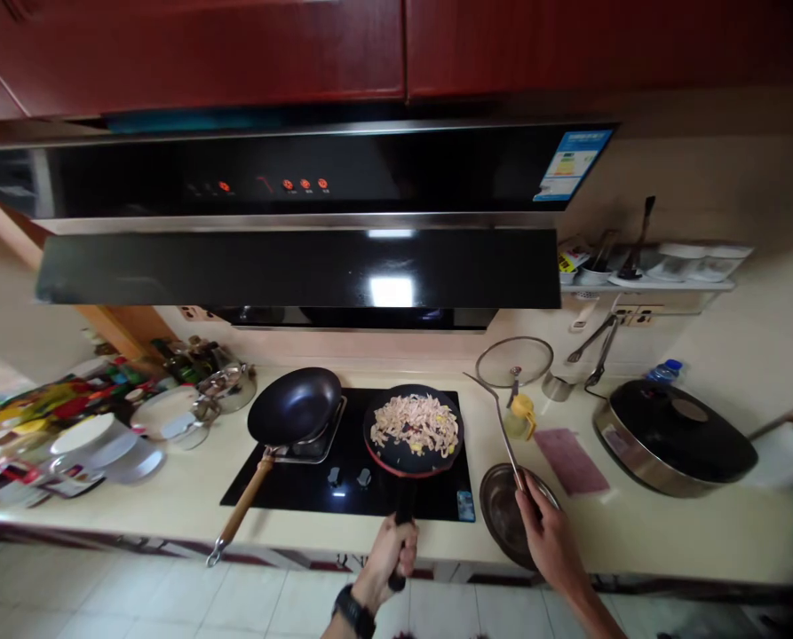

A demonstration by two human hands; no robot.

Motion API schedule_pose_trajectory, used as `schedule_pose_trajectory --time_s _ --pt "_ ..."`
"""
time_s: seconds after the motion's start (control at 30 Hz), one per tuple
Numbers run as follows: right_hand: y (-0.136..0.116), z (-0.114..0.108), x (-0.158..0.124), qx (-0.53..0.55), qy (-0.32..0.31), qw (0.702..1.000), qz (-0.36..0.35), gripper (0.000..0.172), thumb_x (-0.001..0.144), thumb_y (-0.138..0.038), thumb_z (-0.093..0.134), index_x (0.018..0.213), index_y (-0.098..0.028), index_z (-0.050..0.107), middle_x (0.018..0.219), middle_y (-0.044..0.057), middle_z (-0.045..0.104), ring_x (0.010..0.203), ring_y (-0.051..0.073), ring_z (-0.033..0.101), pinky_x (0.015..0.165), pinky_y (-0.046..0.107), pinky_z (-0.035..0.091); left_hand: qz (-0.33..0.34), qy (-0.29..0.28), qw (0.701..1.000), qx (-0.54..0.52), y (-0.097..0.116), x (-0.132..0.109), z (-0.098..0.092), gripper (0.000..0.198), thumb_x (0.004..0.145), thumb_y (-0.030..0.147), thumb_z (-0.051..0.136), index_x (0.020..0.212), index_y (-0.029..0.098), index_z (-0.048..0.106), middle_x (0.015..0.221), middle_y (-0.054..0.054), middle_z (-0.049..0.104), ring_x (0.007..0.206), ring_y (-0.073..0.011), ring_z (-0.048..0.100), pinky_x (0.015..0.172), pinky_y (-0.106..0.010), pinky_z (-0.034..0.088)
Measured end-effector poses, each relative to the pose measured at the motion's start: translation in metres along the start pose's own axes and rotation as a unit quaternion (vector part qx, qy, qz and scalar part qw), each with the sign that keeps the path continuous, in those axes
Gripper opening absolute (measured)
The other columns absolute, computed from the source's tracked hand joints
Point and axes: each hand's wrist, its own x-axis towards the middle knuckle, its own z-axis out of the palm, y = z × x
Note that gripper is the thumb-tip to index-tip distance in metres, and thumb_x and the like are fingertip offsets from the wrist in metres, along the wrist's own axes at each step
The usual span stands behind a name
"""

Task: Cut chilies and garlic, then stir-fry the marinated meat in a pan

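Head view shows the left hand (386, 559) clenching the handle (404, 506) of a frying pan (413, 470) over the black stove (436, 497), steadying the shredded chicken (415, 424), while the right hand (549, 537) is grasping a long metal utensil (506, 435) above a metal plate (503, 515).

Two hands, the left (388, 557) and the right (546, 532), are working over one black induction hob (269, 484), which is carrying two frying pans (294, 406) beside one glass pot lid (514, 362).
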Motion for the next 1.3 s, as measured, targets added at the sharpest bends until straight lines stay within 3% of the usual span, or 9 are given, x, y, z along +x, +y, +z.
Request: schedule_pose_trajectory --time_s 0.17,0.53,0.63,0.73,0.83,0.97,1.17,1.3 --pt "-0.002 -0.001 0.008 0.01 -0.013 1.0 -0.006 0.063 0.098 -0.059 0.043 0.136 -0.015 0.063 0.128 0.016 0.07 0.117 0.029 0.069 0.103 0.041 0.055 0.004 -0.029 0.999 -0.014 0.011 0.007 0.008 0.038 0.058 0.021 0.076 0.076 0.022 0.043 0.055 0.012 0.037 0.038 -0.0007 0.027 0.038 -0.015 0.009" --pt "-0.002 -0.01 0.016 0.012 0.021 1.0 -0.006 0.064 0.097 -0.063 0.041 0.132 -0.015 0.067 0.127 0.019 0.07 0.118 0.03 0.068 0.103 0.044 0.055 0.018 -0.042 0.998 -0.033 0.034 0.026 0.025 0.034 0.06 0.013 0.072 0.064 0.02 0.038 0.052 0.011 0.034 0.039 0.0009 0.025 0.038 -0.014 0.011" --pt "0.005 -0.011 0.013 0.011 0.016 1.0 -0.015 0.06 0.097 -0.061 0.044 0.134 -0.019 0.065 0.131 0.016 0.069 0.122 0.029 0.066 0.105 0.044 0.054 0.053 -0.047 0.997 0.009 0.014 0.025 0.012 0.034 0.064 0.018 0.07 0.061 0.022 0.037 0.046 0.011 0.03 0.035 -0.0015 0.025 0.035 -0.016 0.013" --pt "0.017 -0.009 0.007 0.005 0.021 1.0 -0.005 0.06 0.096 -0.062 0.046 0.133 -0.02 0.066 0.131 0.014 0.069 0.122 0.029 0.066 0.105 0.042 0.055 0.032 -0.044 0.996 0.066 -0.019 0.019 -0.01 0.029 0.062 0.024 0.069 0.061 0.024 0.04 0.04 0.01 0.03 0.03 -0.0057 0.027 0.032 -0.02 0.012" --pt "0.021 -0.003 0.004 0.01 0.026 1.0 0.012 0.067 0.095 -0.067 0.042 0.13 -0.016 0.068 0.128 0.017 0.07 0.12 0.03 0.068 0.103 0.043 0.056 0.026 -0.021 0.999 0.035 -0.03 0.014 -0.015 0.029 0.058 0.02 0.07 0.066 0.023 0.042 0.045 0.011 0.032 0.033 -0.0034 0.027 0.035 -0.018 0.011" --pt "0.016 0.003 0.005 0.019 -0.003 1.0 0.0 0.066 0.095 -0.066 0.043 0.132 -0.016 0.067 0.131 0.016 0.069 0.122 0.029 0.066 0.105 0.041 0.054 -0.004 -0.007 1.0 -0.025 -0.018 0.01 -0.005 0.035 0.056 0.019 0.073 0.076 0.022 0.045 0.055 0.011 0.038 0.038 -0.0012 0.028 0.037 -0.016 0.009" --pt "0.006 0.004 0.012 0.017 -0.028 0.999 0.012 0.067 0.096 -0.064 0.042 0.133 -0.014 0.065 0.132 0.017 0.068 0.123 0.029 0.065 0.107 0.043 0.052 0.013 -0.023 1.0 -0.005 0.006 0.01 0.007 0.036 0.052 0.021 0.073 0.073 0.021 0.044 0.054 0.011 0.037 0.038 -0.0005 0.027 0.038 -0.016 0.009" --pt "0.008 -0.001 0.013 0.018 -0.023 1.0 0.012 0.064 0.096 -0.063 0.044 0.134 -0.016 0.065 0.132 0.016 0.068 0.123 0.03 0.065 0.109 0.045 0.051 0.015 -0.02 1.0 -0.009 0.008 0.005 0.005 0.036 0.052 0.022 0.074 0.073 0.021 0.044 0.053 0.012 0.036 0.038 -0.0004 0.027 0.038 -0.016 0.008"
